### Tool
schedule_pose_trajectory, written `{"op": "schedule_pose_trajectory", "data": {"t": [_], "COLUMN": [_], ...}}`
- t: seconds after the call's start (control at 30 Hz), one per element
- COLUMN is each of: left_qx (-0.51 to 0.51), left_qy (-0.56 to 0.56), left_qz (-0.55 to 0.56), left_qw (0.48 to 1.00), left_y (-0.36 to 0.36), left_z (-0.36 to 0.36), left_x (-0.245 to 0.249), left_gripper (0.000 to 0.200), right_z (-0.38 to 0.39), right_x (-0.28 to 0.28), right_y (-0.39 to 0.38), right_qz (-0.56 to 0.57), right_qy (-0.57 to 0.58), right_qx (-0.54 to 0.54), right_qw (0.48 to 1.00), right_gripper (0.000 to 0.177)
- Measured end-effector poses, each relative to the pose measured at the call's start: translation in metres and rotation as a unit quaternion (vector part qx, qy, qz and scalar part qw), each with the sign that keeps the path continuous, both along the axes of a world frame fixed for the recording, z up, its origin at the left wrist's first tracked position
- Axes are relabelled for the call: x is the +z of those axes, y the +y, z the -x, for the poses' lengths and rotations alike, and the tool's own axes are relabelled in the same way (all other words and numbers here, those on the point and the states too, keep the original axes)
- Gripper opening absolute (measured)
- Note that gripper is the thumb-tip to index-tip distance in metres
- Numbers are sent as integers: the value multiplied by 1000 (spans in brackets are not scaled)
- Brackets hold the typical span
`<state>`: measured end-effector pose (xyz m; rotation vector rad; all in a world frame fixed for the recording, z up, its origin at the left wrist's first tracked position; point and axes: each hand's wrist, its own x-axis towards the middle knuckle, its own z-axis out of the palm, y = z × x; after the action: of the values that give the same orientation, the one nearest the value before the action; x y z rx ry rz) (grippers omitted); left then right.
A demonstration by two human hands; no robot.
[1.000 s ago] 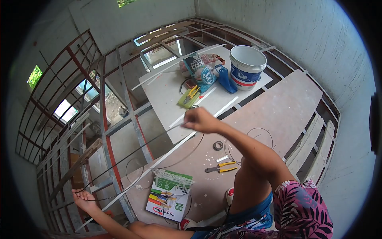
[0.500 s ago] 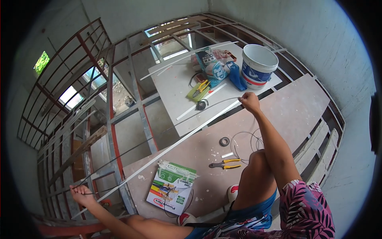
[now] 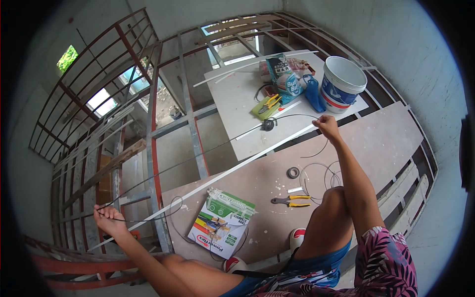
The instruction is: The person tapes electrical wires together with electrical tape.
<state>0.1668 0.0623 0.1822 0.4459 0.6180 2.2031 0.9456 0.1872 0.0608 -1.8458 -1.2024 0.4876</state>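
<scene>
A thin dark wire [image 3: 297, 115] stretches between my two hands across the ceiling frame. My left hand [image 3: 110, 221], at the lower left, is closed on it, and a slack length loops from there towards the wire box [image 3: 222, 222]. At the far end my right hand [image 3: 327, 127] pinches the same wire, with a tail hanging below towards loose coils on the panel. Beneath the wire lies a long white strip [image 3: 267, 153]. Yellow-handled pliers [image 3: 299, 197], a roll of black tape [image 3: 289, 173] and a small white piece [image 3: 295, 189] rest near my knee.
On the white board [image 3: 247, 146] are a tape measure [image 3: 268, 125], pliers [image 3: 269, 104] on a green item, a snack bag [image 3: 288, 84], a blue bag [image 3: 312, 95] and a white bucket [image 3: 341, 91]. Metal framing [image 3: 190, 123] with gaps runs to the left and back.
The view has turned slightly left. The wire by my left hand now hangs in a wider slack loop near the box. Below my right hand, the wire's tail now shows. Both hands keep hold.
</scene>
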Motion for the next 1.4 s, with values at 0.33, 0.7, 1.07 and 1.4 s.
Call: {"op": "schedule_pose_trajectory", "data": {"t": [0.33,0.7,1.07,1.4], "left_qx": [-33,-26,-65,-55], "left_qy": [7,-3,-6,-14], "left_qz": [-19,-3,-32,-4], "left_qw": [999,1000,997,998], "left_y": [4,2,0,-1], "left_z": [-13,-11,-9,-36], "left_x": [3,9,10,26], "left_gripper": [20,18,22,20], "right_z": [8,11,20,-6], "right_x": [8,11,24,-6], "right_y": [-6,-6,-10,4], "right_qz": [12,24,39,46], "right_qy": [-2,74,71,36], "right_qx": [44,68,77,112], "right_qw": [999,995,994,992], "right_gripper": [27,24,24,26]}}
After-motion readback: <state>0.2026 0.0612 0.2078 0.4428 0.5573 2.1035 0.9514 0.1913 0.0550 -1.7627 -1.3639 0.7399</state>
